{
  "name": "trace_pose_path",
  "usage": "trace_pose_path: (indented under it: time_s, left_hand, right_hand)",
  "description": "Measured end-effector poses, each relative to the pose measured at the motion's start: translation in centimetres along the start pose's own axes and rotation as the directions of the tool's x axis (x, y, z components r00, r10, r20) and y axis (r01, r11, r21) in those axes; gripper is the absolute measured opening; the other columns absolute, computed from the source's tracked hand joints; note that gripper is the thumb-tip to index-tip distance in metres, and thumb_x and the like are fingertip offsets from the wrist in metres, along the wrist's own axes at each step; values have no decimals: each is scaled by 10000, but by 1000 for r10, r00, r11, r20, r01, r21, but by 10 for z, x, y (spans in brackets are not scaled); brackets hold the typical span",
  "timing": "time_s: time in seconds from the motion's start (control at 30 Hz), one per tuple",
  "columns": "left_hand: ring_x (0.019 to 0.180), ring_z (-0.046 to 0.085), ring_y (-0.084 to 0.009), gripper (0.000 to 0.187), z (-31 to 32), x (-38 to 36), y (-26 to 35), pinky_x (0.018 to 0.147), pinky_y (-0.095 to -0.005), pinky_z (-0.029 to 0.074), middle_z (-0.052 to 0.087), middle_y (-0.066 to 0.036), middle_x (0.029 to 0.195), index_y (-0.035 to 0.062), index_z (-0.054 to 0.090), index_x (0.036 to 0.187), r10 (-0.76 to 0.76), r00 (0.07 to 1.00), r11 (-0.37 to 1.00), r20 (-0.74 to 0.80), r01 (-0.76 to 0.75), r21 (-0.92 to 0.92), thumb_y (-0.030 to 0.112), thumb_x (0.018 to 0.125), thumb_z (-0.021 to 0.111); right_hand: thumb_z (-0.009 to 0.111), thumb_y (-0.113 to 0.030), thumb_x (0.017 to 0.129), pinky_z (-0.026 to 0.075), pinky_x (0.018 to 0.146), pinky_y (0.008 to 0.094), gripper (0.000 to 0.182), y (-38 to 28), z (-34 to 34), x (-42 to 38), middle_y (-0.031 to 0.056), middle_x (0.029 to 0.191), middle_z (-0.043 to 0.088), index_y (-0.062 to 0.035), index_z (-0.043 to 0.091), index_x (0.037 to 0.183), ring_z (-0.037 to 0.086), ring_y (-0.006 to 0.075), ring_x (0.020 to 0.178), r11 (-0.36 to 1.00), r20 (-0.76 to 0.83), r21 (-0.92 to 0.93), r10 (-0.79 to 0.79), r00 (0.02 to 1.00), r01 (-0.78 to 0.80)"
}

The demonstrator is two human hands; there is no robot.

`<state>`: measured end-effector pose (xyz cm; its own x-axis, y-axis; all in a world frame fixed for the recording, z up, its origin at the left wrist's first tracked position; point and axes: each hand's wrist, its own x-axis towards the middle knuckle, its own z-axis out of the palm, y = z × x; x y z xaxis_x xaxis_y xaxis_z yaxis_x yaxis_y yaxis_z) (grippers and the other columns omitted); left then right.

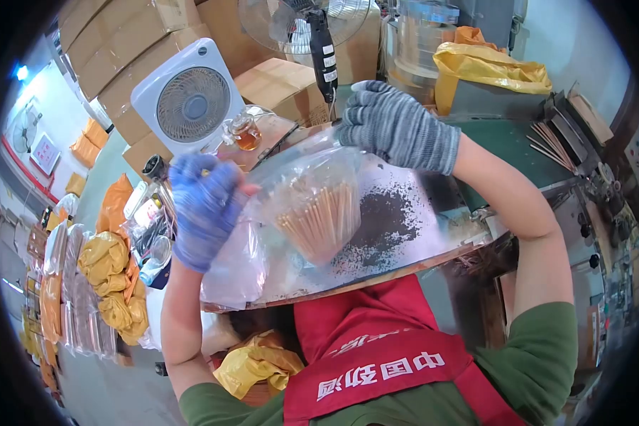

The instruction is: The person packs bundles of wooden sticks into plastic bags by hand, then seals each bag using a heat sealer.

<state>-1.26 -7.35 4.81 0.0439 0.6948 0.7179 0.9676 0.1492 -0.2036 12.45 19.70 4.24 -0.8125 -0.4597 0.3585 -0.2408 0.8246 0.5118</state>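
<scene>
two gloved hands held a clear bag of thin sticks.
left hand [204,209] and right hand [397,126] gripped the soft, light, slippery bag [298,213] at its top edges.

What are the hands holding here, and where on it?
Both hands, left and right, hold a clear plastic bag of thin wooden sticks, gripped at its opposite top edges.

A white box fan [189,99] stands behind the dusty worktable [397,220], beside stacked cardboard boxes [131,42]. Yellow bags [110,284] pile up at left; another yellow bag [490,67] sits far right.
</scene>
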Motion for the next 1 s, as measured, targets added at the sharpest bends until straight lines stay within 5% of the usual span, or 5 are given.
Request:
trace_pose_path:
  time_s: [0.43,0.6,0.7,0.87,1.0]
  left_hand:
    - [765,535,-261,278,69,-44,66,768,-363,390,608,-59,752,100,638,900,-175,983,929,-53,147,-341,148,648,745]
    - [958,588,-189,474,145,-90,35,898,-360,420,651,-61,1030,14,604,1137,-176,932,616,316,355,-703,221,733,742]
    - [928,598,-137,450,170,-45,12,836,-281,466,646,-56,1021,-6,597,1127,-276,498,-515,822,645,-564,257,777,702]
    - [953,604,-173,483,289,-88,-20,848,-303,481,633,-61,1060,26,584,1151,-275,380,-716,883,533,-452,274,763,728]
    - [1013,606,-221,561,375,-122,-49,908,-354,482,619,-106,1124,3,508,1227,3,421,-830,907,508,-233,272,775,702]
  right_hand:
    - [539,-289,781,495,610,386,239,-78,50,3,96,824,595,-100,580,922,619,268,746,957,-92,289,33,995,-5]
    - [537,-251,791,454,474,383,156,-65,103,36,71,665,599,-137,633,838,619,257,590,957,-359,283,42,932,66]
    - [552,-419,834,492,525,385,415,21,144,79,139,798,651,-46,648,988,652,277,659,868,112,190,445,889,-458]
    - [425,-627,856,511,694,415,648,112,265,91,202,942,659,-50,651,1045,660,301,800,255,717,329,559,416,-909]
    - [404,-604,882,486,684,415,666,121,213,142,206,682,618,4,666,800,609,360,680,643,410,364,539,736,-674]
